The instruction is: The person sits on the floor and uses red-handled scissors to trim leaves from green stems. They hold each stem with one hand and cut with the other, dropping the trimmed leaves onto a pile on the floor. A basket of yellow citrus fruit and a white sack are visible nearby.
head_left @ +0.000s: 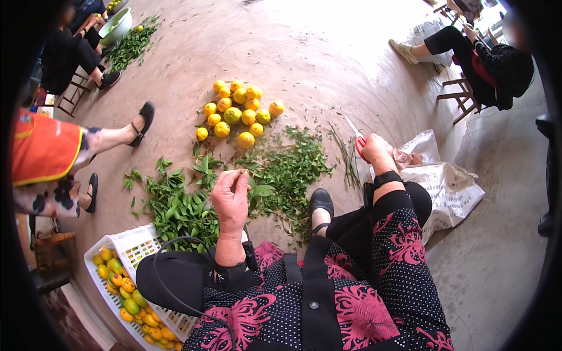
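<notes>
My left hand point(230, 193) is raised over the leaf piles, thumb and fingers pinched on what looks like a leafy citrus sprig point(262, 189); its stem is mostly hidden. Red-handled scissors point(361, 142) are in my right hand point(378, 148), blades pointing up and away from me. Beyond both hands, several yellow and greenish citrus fruits point(232, 116) lie grouped on the floor. Small cut leaves point(292, 169) are heaped between my hands. Larger leafy sprigs point(182, 210) form a pile to the left of my left hand.
A white plastic crate point(142, 245) of citrus stands by my left knee. Bare twigs point(347, 160) and a white woven sack point(448, 188) lie at right. A person in an orange apron point(46, 147) is close on the left. Seated people, a green basin point(117, 26) and leaves are farther off.
</notes>
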The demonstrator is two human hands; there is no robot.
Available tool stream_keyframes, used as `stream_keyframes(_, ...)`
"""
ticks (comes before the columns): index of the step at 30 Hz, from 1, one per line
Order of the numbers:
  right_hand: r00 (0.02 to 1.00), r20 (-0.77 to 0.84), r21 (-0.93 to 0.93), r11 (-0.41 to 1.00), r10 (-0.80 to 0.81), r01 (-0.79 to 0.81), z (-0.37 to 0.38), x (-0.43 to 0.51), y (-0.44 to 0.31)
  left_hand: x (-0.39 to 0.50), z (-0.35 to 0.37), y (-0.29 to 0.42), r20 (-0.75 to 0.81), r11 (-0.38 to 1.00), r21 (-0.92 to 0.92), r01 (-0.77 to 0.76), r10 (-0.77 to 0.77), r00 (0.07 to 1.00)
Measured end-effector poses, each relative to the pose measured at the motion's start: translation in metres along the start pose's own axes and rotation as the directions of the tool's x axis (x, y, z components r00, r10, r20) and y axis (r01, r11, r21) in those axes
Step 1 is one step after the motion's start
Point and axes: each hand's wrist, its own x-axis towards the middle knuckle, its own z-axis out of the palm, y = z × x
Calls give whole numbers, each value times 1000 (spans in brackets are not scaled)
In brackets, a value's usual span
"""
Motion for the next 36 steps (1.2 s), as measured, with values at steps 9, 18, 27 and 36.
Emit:
stream_keyframes(9,896,4,725,619,-443,302,-51,-58,-20,5,-7,0,-49,746,-642,175,-268,962)
stream_keyframes(18,678,73,982,-65,-731,-176,-21,-168,-66,-8,10,4,123,450,-859,246,-285,951)
stream_keyframes(27,771,-62,975,-204,-634,-90,-19,-168,-72,-20,24,13,367,489,-792,366,-98,925)
stream_keyframes(36,765,-63,986,-159,-641,-52,-17,-164,-74,-6,8,16,556,759,-549,350,18,831)
